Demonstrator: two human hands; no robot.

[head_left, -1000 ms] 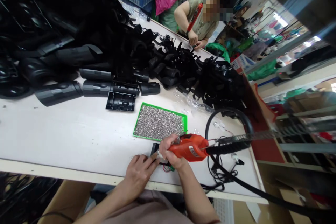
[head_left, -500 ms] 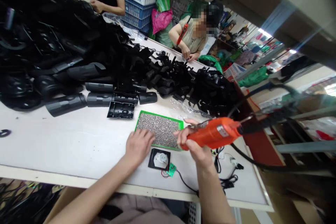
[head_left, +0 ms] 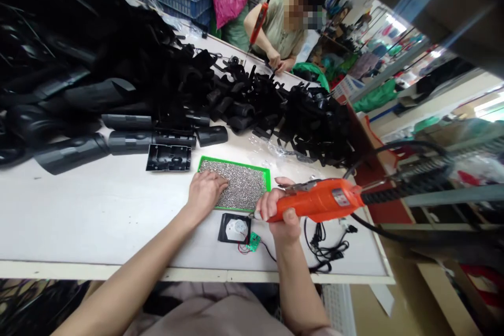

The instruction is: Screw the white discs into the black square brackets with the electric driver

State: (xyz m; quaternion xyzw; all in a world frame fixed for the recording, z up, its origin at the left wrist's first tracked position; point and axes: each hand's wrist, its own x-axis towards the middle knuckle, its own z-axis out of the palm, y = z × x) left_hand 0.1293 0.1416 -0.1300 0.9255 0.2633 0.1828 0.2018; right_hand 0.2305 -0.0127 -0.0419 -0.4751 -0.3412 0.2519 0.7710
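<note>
My right hand is wrapped round an orange electric screwdriver, held level above the table with its tip pointing left. My left hand rests palm down on the near left corner of a green tray full of small silver screws, fingers curled into the screws. Just in front of the tray lies a black square part with a white disc, and a small green circuit board with red and black wires sits beside it. Neither hand touches that part.
A large heap of black plastic housings covers the far half of the white table. A black cover plate lies left of the tray. A black cable coils at the right. Two other people work at the far side.
My left hand left the black square part and moved onto the screw tray. My right hand lifted the screwdriver off the part and holds it higher, to the right.
</note>
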